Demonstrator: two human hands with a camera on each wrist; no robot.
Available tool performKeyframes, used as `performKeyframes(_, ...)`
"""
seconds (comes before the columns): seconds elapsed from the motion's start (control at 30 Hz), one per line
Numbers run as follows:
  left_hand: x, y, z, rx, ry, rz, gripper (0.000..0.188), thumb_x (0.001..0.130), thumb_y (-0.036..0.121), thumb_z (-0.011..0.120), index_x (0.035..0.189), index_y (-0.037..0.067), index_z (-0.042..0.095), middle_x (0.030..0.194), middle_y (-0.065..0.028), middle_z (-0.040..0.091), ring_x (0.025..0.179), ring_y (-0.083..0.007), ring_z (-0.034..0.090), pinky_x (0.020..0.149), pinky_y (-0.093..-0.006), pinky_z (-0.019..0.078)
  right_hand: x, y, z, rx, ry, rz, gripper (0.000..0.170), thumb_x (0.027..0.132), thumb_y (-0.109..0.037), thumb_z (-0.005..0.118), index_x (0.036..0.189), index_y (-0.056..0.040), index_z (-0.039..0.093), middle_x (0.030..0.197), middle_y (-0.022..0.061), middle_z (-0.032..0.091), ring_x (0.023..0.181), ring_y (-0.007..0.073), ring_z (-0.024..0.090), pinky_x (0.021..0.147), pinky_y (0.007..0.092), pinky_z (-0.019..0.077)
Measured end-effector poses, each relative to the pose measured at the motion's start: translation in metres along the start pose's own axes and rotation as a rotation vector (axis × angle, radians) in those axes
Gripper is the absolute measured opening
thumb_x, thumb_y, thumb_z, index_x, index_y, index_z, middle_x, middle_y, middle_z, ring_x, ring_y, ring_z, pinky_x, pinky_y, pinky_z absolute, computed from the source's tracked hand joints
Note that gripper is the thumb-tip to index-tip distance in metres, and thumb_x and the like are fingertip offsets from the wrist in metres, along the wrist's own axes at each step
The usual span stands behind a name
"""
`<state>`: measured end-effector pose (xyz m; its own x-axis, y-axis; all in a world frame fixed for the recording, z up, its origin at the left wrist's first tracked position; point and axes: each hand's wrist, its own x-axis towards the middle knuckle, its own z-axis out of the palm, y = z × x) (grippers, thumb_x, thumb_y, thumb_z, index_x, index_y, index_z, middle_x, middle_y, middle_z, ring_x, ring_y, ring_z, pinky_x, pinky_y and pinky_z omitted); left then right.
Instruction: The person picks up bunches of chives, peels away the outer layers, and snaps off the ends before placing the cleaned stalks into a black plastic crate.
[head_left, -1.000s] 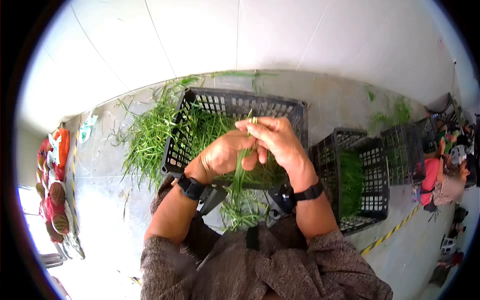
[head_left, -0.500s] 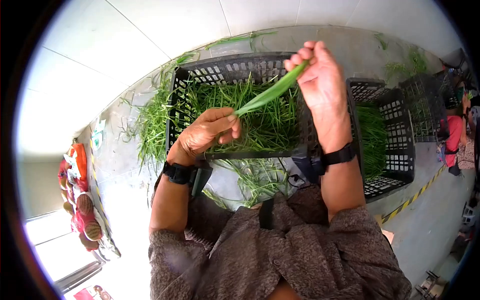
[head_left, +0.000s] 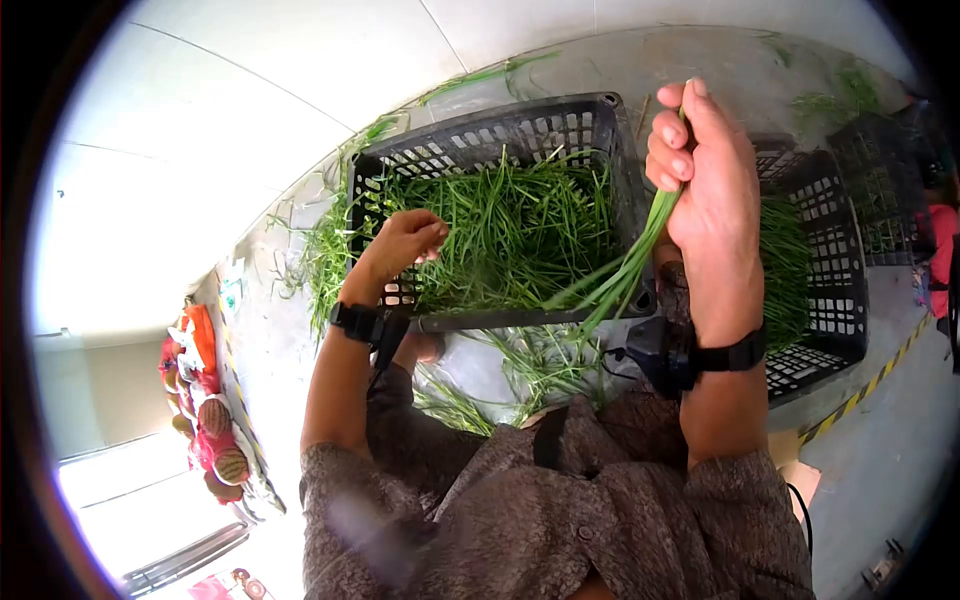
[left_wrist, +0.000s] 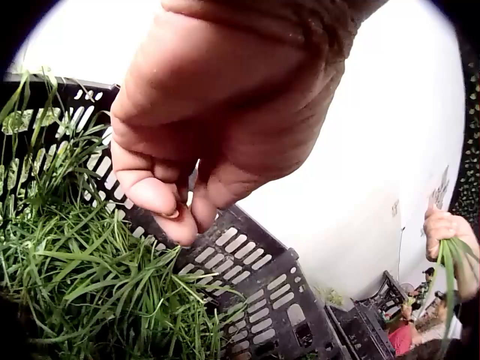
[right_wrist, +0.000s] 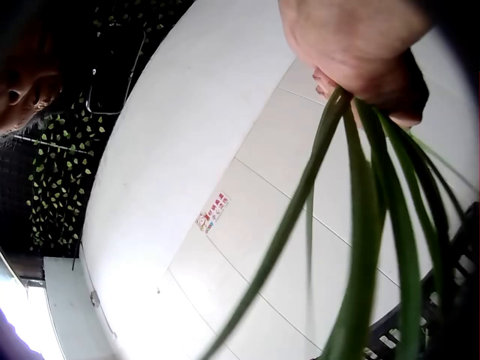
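My right hand (head_left: 712, 185) is raised beyond the right side of a black plastic crate, gripping a small bunch of long green leaves (head_left: 645, 245) by one end. Their loose ends droop toward the crate's near right corner; the right wrist view shows the separate leaves (right_wrist: 362, 225) fanning out below the fist. Over the left part of the crate (head_left: 480, 320) hovers my left hand (head_left: 408, 245), empty, its fingers loosely bent with thumb and fingertips close together. A tangled heap of similar leaves (head_left: 520, 220) fills the crate under it.
Beside the right forearm stands a second black crate (head_left: 838, 235) holding neatly laid leaves (head_left: 785, 270). Loose leaves (head_left: 545, 365) lie on the floor in front, with more left of the crate. A white wall (head_left: 250, 90) rises behind. Striped tape (head_left: 870, 385) crosses the floor.
The hands began together on the bunch, then drew apart with the leaves stretched between them. Now the left hand has let go, and the right has carried the bunch further right.
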<state>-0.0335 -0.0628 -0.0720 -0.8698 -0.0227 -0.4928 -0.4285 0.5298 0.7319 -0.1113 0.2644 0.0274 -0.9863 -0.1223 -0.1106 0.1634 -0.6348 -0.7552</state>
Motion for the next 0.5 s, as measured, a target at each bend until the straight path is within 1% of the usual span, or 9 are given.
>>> performKeyframes(0.1, 0.035, -0.009, 0.006, 0.000, 0.043, 0.023, 0.019, 0.092, 0.020, 0.054, 0.096, 0.004, 0.063, 0.076, 0.0005, 0.061, 0.067, -0.0080, 0.057, 0.057, -0.0216, 0.0442, -0.002, 0.005, 0.002, -0.019, 0.035, -0.006, 0.028, 0.095, -0.026, 0.053, 0.085, -0.0002, 0.057, 0.060, 0.0010, 0.048, 0.043, 0.0063, 0.037, 0.039, 0.0218, 0.0288)
performKeyframes(0.13, 0.047, -0.014, 0.008, -0.009, 0.057, 0.026, 0.020, 0.092, 0.021, 0.054, 0.096, 0.004, 0.063, 0.077, 0.0004, 0.061, 0.067, -0.0082, 0.058, 0.057, -0.0221, 0.0444, -0.003, 0.006, 0.005, -0.012, 0.077, -0.016, 0.029, 0.091, -0.028, 0.060, 0.081, -0.0010, 0.058, 0.058, 0.0003, 0.048, 0.041, 0.0050, 0.036, 0.036, 0.0205, 0.0264)
performKeyframes(0.23, 0.078, -0.022, 0.015, 0.000, 0.079, 0.074, 0.021, 0.088, 0.020, 0.057, 0.095, 0.002, 0.065, 0.075, -0.0019, 0.062, 0.067, -0.0101, 0.059, 0.057, -0.0255, 0.0460, -0.008, -0.001, 0.012, -0.128, 0.106, 0.019, 0.024, 0.093, -0.026, 0.057, 0.086, -0.0035, 0.055, 0.060, -0.0022, 0.043, 0.044, 0.0040, 0.033, 0.041, 0.0207, 0.0252)
performKeyframes(0.27, 0.088, -0.024, 0.023, -0.001, 0.112, 0.094, 0.021, 0.087, 0.019, 0.057, 0.094, 0.001, 0.065, 0.073, -0.0031, 0.062, 0.065, -0.0111, 0.060, 0.057, -0.0264, 0.0466, -0.007, -0.001, 0.009, -0.138, 0.089, 0.019, 0.025, 0.090, -0.028, 0.061, 0.084, -0.0045, 0.055, 0.059, -0.0028, 0.043, 0.044, 0.0036, 0.033, 0.040, 0.0205, 0.0247)
performKeyframes(0.3, 0.096, -0.022, 0.031, -0.003, 0.144, 0.114, 0.020, 0.085, 0.017, 0.057, 0.093, 0.000, 0.065, 0.071, -0.0043, 0.063, 0.064, -0.0120, 0.061, 0.057, -0.0274, 0.0472, -0.006, -0.001, 0.008, -0.139, 0.084, 0.042, 0.025, 0.090, -0.028, 0.061, 0.084, -0.0045, 0.056, 0.059, -0.0028, 0.043, 0.044, 0.0035, 0.033, 0.040, 0.0205, 0.0245)
performKeyframes(0.33, 0.108, -0.027, 0.037, -0.029, 0.176, 0.084, 0.023, 0.083, 0.020, 0.059, 0.094, 0.000, 0.065, 0.076, -0.0087, 0.065, 0.069, -0.0171, 0.064, 0.061, -0.0306, 0.0492, -0.005, -0.002, 0.008, -0.141, 0.080, 0.064, 0.025, 0.090, -0.028, 0.061, 0.084, -0.0046, 0.056, 0.060, -0.0028, 0.043, 0.044, 0.0035, 0.033, 0.040, 0.0204, 0.0244)
performKeyframes(0.43, 0.143, -0.041, 0.055, 0.155, 0.318, 0.178, 0.025, 0.081, 0.022, 0.060, 0.094, 0.001, 0.066, 0.084, -0.0141, 0.067, 0.078, -0.0242, 0.066, 0.067, -0.0339, 0.0507, -0.004, -0.004, 0.007, -0.147, 0.084, 0.114, 0.025, 0.089, -0.028, 0.062, 0.084, -0.0044, 0.056, 0.060, -0.0026, 0.044, 0.043, 0.0036, 0.034, 0.039, 0.0205, 0.0245)
performKeyframes(0.47, 0.149, -0.045, 0.060, 0.209, 0.343, 0.124, 0.028, 0.079, 0.025, 0.062, 0.096, 0.003, 0.066, 0.091, -0.0182, 0.067, 0.087, -0.0297, 0.065, 0.075, -0.0371, 0.0504, -0.004, -0.005, 0.006, -0.150, 0.077, 0.128, 0.024, 0.089, -0.028, 0.062, 0.085, -0.0042, 0.057, 0.060, -0.0025, 0.045, 0.043, 0.0036, 0.034, 0.039, 0.0207, 0.0247)
performKeyframes(0.5, 0.156, -0.046, 0.065, 0.316, 0.373, 0.077, 0.032, 0.079, 0.028, 0.062, 0.099, 0.003, 0.066, 0.094, -0.0181, 0.067, 0.090, -0.0282, 0.065, 0.079, -0.0384, 0.0496, -0.003, -0.005, 0.005, -0.154, 0.070, 0.142, 0.024, 0.089, -0.027, 0.063, 0.085, -0.0041, 0.057, 0.060, -0.0024, 0.045, 0.043, 0.0037, 0.034, 0.039, 0.0208, 0.0248)
